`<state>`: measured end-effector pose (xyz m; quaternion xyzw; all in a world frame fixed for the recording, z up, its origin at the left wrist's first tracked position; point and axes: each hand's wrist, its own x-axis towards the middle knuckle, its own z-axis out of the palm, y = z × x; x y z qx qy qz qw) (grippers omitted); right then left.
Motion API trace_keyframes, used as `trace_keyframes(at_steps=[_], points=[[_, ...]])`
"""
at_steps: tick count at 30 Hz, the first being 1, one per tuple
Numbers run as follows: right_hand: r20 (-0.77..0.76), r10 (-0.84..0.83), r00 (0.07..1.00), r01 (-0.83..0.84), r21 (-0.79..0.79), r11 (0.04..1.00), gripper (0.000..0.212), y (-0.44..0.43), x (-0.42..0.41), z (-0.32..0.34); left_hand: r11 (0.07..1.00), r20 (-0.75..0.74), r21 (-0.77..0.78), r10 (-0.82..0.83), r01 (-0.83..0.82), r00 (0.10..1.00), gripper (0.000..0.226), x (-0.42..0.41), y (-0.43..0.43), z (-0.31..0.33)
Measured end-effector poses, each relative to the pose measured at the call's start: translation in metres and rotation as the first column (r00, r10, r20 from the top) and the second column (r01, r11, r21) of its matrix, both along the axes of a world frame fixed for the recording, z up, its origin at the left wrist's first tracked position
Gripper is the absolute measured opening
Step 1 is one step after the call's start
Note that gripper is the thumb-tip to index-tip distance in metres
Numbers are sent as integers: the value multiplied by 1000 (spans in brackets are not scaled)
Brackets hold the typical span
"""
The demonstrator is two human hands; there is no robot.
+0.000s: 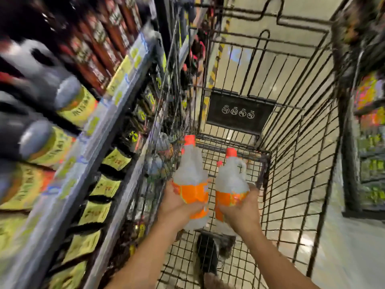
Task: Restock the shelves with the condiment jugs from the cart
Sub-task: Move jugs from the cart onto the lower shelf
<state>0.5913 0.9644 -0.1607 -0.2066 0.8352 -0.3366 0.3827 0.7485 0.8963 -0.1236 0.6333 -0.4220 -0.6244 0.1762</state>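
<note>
Risk: both jugs are gripped low on their orange labels, not by the handles. A slip, or a knock against the cart (267,158), is judged possible when they are swung to the shelves (125,97).

Left jug (190,172): clasped round its label by the left hand (177,207), held above the cart basket.

Right jug (230,180): clasped likewise by the right hand (241,211), just beside the first. Whether the two jugs touch cannot be told through the blur.

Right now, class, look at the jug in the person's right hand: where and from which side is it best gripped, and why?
Probably the small loop handle beside the neck of the right-hand jug, approached from the right, where the loop sticks out. The body is wide and rounded, so the right hand must spread around the orange label low down.
</note>
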Motion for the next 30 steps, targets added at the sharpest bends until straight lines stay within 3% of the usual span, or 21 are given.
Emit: trace_keyframes(at_steps=[3,8,10,13,18,20,23,26,30], points=[[-34,53,998,-59,-191,980,77,20,23,55,995,-33,-98,32,-35,999,80,32,27,54],[-100,166,981,-191,-353,916,95,57,73,157,948,-88,-302,71,-94,994,67,94,83,160],[-149,198,969,-243,-413,878,96,70,97,195,914,-125,-379,103,-143,987,73,122,104,193],[-121,296,948,-315,-508,801,95,87,137,248,833,-94,-526,140,-169,986,85,166,134,230],[-36,538,842,-409,-692,594,96,107,209,321,659,-121,-698,278,-281,953,92,229,194,309],[-76,606,791,-444,-754,485,99,114,237,351,573,-150,-745,354,-341,923,87,253,217,334],[1,697,717,-397,-821,409,95,123,276,383,463,-148,-797,473,-388,868,83,288,251,362],[-126,771,624,-504,-819,274,98,133,312,391,368,-140,-827,598,-426,789,88,316,284,375],[-116,862,493,-544,-815,201,102,155,360,399,248,-130,-848,760,-469,636,92,345,326,375]])
